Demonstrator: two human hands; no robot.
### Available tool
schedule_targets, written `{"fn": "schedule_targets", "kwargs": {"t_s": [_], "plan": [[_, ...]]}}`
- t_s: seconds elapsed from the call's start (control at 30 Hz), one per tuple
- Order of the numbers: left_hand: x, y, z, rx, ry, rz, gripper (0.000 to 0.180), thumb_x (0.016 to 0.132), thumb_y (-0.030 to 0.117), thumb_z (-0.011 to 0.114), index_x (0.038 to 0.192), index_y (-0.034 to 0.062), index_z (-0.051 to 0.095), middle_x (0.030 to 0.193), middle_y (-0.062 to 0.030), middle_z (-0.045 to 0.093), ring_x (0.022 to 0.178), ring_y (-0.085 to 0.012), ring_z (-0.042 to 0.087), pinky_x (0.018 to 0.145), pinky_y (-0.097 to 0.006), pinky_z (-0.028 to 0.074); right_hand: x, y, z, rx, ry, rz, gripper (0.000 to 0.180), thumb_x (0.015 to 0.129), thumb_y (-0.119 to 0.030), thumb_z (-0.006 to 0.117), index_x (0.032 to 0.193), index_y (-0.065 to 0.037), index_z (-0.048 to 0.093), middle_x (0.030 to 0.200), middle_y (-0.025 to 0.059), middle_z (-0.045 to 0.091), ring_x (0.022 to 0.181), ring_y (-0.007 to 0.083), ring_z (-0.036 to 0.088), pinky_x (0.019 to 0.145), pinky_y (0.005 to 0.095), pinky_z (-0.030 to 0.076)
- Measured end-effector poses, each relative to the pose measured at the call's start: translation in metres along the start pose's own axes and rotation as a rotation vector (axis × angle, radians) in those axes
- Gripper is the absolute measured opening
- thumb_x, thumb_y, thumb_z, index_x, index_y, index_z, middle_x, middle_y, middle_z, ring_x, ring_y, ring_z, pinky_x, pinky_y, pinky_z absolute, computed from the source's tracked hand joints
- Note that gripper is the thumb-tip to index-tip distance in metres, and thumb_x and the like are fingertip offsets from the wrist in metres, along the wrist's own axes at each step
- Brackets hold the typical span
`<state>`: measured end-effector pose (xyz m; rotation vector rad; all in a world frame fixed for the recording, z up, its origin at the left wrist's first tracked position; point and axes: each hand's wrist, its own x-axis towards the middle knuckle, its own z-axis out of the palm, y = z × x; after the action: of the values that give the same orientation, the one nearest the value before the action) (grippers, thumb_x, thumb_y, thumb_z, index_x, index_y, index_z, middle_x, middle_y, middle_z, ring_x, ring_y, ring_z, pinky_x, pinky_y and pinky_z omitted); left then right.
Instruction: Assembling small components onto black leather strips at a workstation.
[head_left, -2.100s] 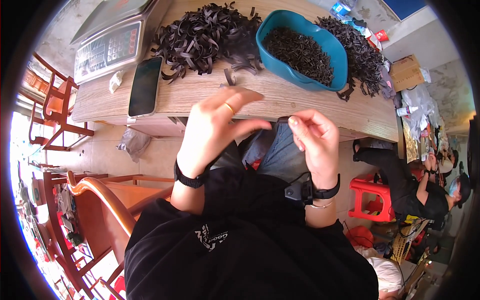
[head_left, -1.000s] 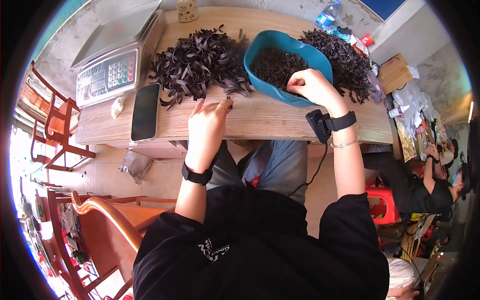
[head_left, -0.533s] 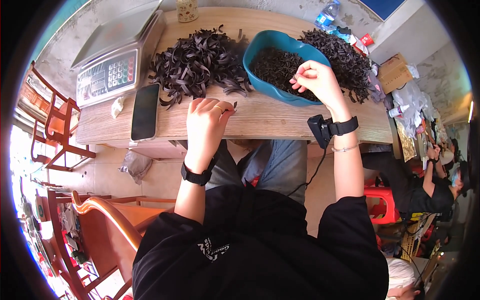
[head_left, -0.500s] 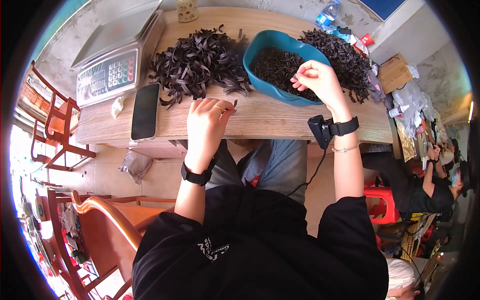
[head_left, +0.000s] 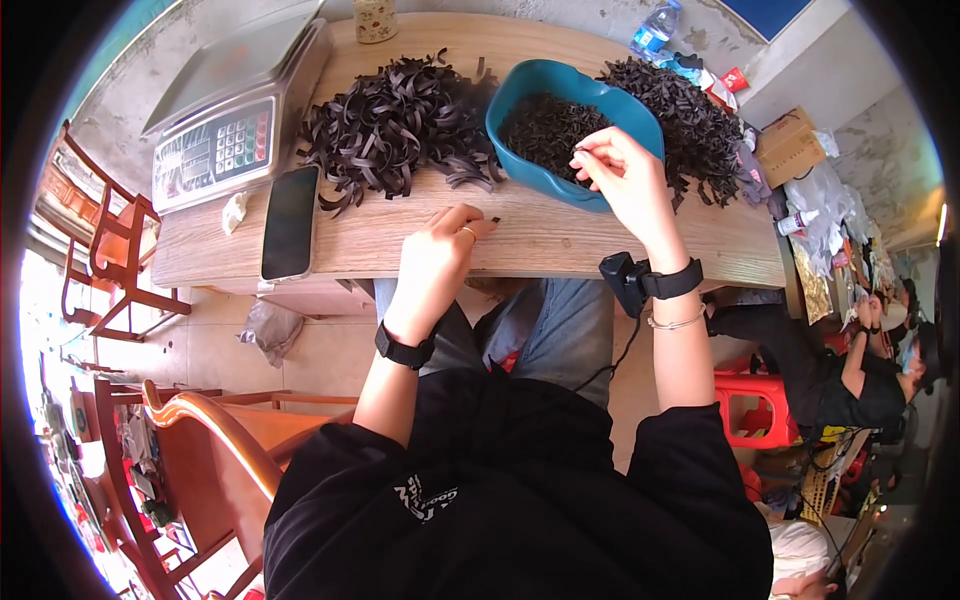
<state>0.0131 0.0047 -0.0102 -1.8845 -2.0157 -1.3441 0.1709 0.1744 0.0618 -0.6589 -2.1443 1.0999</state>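
so, right hand (head_left: 625,180) pinching a dark bit over teal bowl (head_left: 520,95); left hand (head_left: 440,255) curled at 6 o'clock of strip pile (head_left: 390,120), grip unclear.

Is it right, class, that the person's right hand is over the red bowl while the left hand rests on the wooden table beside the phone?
Not quite: the bowl is teal, not red, as the head view shows. The right hand is over it, and the left hand rests on the wooden table beside the phone.

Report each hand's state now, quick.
Left hand: fingers curled, pinching a small dark piece against the table.
Right hand: fingertips pinched over the blue bowl; contents unclear.
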Motion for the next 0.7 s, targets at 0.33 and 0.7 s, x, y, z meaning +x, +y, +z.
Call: {"fn": "schedule_targets", "kwargs": {"t_s": [0.33, 0.7], "plan": [[0.001, 0.001, 0.001, 0.139, 0.001, 0.101, 0.015, 0.067, -0.001, 0.057, 0.077, 0.006, 0.066, 0.087, -0.0031, 0.064, 0.086, -0.0212, 0.061, 0.073, -0.032, 0.051, -0.004, 0.002, 0.008, -0.329, 0.117, -0.317, 0.01, 0.082, -0.005, 0.063, 0.089, -0.001, 0.058, 0.072, 0.0111, 0.063, 0.062, 0.0212, 0.061, 0.057, 0.0298, 0.046], [0.003, 0.031, -0.02, -0.734, 0.291, -0.234, 0.016, 0.092, 0.006, 0.05, 0.097, -0.0009, 0.063, 0.095, -0.0105, 0.067, 0.09, -0.0155, 0.062, 0.083, -0.027, 0.045, -0.071, -0.046, 0.04, 0.148, -0.042, -0.169, 0.012, 0.079, -0.006, 0.066, 0.078, -0.007, 0.054, 0.071, -0.0025, 0.056, 0.061, 0.0037, 0.049, 0.054, 0.0201, 0.04]]}}
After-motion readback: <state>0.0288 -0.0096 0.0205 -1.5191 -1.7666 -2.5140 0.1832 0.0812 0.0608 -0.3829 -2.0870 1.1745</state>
